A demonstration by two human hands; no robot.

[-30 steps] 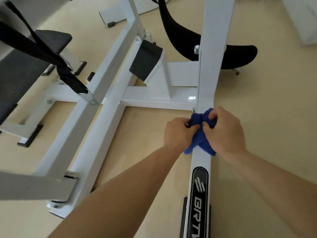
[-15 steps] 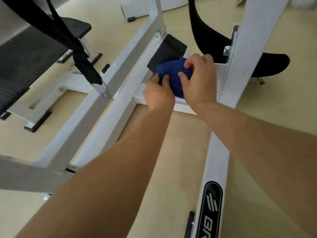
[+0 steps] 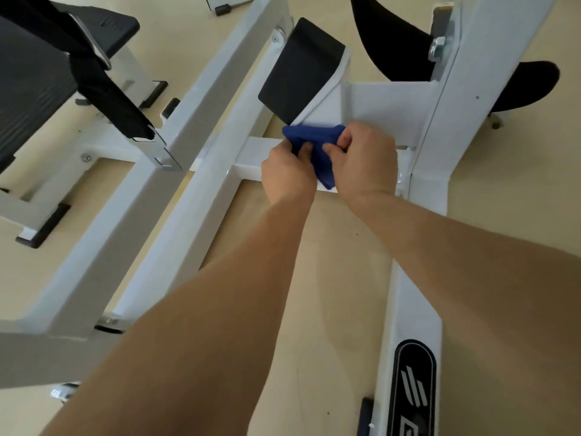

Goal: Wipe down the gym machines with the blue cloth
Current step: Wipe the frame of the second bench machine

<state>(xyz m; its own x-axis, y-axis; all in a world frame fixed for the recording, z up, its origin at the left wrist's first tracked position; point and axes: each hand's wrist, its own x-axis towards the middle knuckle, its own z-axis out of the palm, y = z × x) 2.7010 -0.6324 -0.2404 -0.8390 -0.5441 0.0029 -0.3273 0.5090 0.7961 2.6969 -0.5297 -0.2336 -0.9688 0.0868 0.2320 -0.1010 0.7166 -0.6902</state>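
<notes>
Both hands' fingers grip blue cloth (image 3: 317,144): left hand (image 3: 287,174), right hand (image 3: 364,158), over white machine crossbar (image 3: 251,158).

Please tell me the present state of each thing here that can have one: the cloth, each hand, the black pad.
blue cloth: bunched up, held between both hands, in front of the white crossbar.
left hand: fingers curled on the cloth's left part.
right hand: pinches the cloth's right part.
black pad: tilted on the frame, uncovered, no hand on it.
</notes>
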